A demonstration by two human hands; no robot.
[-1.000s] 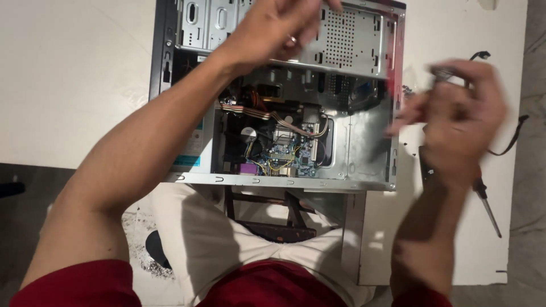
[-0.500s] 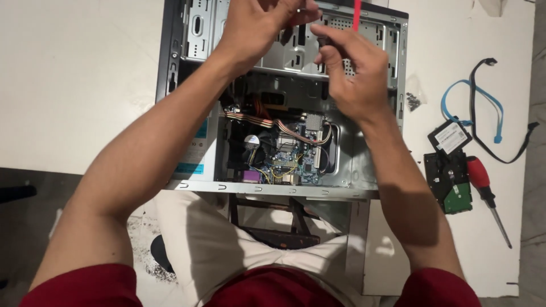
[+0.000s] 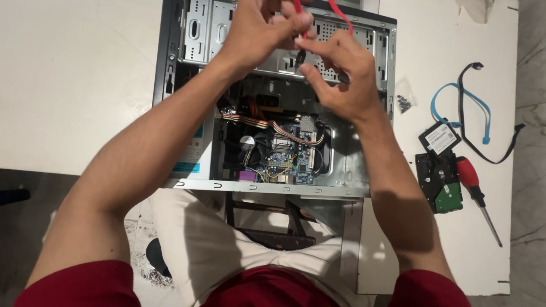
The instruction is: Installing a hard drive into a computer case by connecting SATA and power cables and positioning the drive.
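Gripping a red cable (image 3: 300,11), left hand (image 3: 259,28) and right hand (image 3: 341,74) pinch it over the open computer case (image 3: 273,113).

Right of the case, on the white surface (image 3: 68,85): a red-handled screwdriver (image 3: 476,196) beside a bare hard drive (image 3: 439,183) — a smaller black drive (image 3: 439,138) above it. A blue cable (image 3: 459,102) and a black cable (image 3: 493,131) loop nearby — small screws (image 3: 404,103) lie apart.

head cam | looks straight down – close over open computer case (image 3: 273,102)
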